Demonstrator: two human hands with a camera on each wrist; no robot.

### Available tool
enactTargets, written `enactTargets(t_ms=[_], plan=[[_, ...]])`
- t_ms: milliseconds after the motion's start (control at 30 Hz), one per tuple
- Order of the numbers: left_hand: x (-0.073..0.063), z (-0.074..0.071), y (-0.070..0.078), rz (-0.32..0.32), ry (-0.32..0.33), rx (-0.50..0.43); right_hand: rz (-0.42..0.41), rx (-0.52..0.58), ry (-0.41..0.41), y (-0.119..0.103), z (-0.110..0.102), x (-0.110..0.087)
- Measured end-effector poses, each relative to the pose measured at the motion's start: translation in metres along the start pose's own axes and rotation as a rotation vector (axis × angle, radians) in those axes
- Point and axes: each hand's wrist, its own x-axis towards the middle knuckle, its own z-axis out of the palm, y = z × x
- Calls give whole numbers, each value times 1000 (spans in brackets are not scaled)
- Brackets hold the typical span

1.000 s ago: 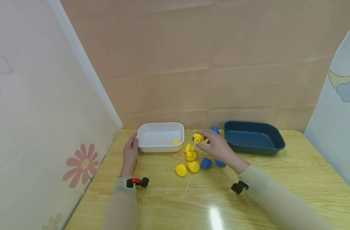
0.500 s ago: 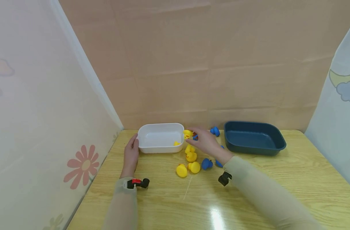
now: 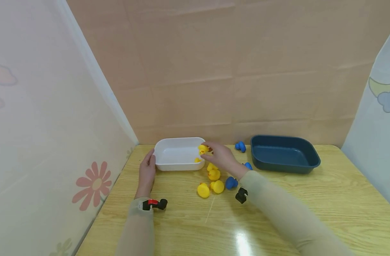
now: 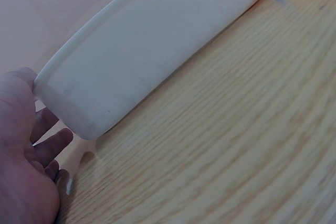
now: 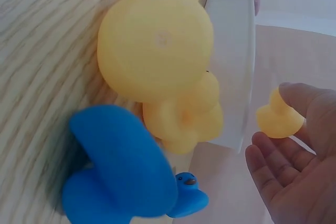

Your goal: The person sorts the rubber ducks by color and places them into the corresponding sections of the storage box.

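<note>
My right hand pinches a yellow rubber duck between thumb and fingers, over the right end of a white tub. Another yellow duck lies inside at the tub's right side. In the right wrist view the held duck is beside the tub's rim. At the other end, my left hand grips the tub's left side, thumb at the rim and fingers bent round the outer wall. Several yellow ducks lie on the table, right of and in front of the tub.
Blue rubber ducks lie under and beside my right forearm; another blue duck is farther back. A dark blue tub stands at the right rear. A brown covered wall rises behind the wooden table.
My right hand has carried the yellow duck leftward, from right of the white tub to over its right end. My left hand has stayed at the tub's left side.
</note>
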Motion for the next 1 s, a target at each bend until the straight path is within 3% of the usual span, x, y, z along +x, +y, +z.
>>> enactTargets(t_ms=[433,700,1000], plan=[[0,1,-2,17,6,4,30,-24,-33,0,9,6],[-1,0,-1,18,2,1,-8,-54,-32,5,12,9],[-2,1,1,7,4,7,4,-67,-30,7,16,11]])
